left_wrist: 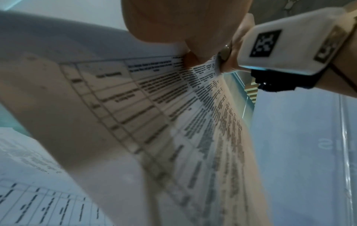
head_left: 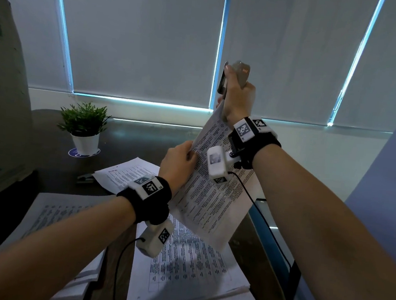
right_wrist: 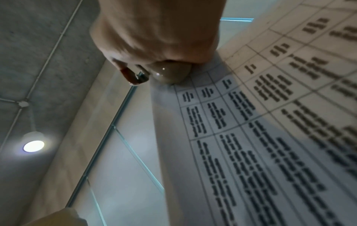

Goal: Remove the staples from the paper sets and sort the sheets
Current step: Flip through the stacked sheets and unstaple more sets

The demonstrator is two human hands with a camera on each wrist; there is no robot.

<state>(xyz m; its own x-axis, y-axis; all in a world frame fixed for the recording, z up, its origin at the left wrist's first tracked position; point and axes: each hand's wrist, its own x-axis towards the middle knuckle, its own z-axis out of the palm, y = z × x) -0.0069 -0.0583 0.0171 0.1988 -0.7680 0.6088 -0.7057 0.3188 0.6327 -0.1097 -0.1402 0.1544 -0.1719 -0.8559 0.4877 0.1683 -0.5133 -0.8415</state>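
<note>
Right fingers: curled tight round a grey stapler point(head_left: 240, 73) held upright, thumb pressed along its dark metal edge – the right hand point(head_left: 238, 98) is raised in front of the window blinds point(head_left: 142, 37).
Stapler tip: at the top corner of the paper set point(head_left: 214, 194); whether it bites a staple cannot be told.
Left fingers: pinching the left edge of the paper set, thumb on the printed face, the other fingers behind – left hand point(head_left: 179, 162).
Paper set: held tilted in the air between both hands, above the desk point(head_left: 140, 142).
Sorted sheets: a printed stack point(head_left: 190, 276) directly below, a second stack point(head_left: 60, 212) to the left, loose sheets point(head_left: 127, 174) further back.
Beyond: a small dark tool point(head_left: 85, 178) beside the loose sheets, a potted plant point(head_left: 84, 128) near the window.
</note>
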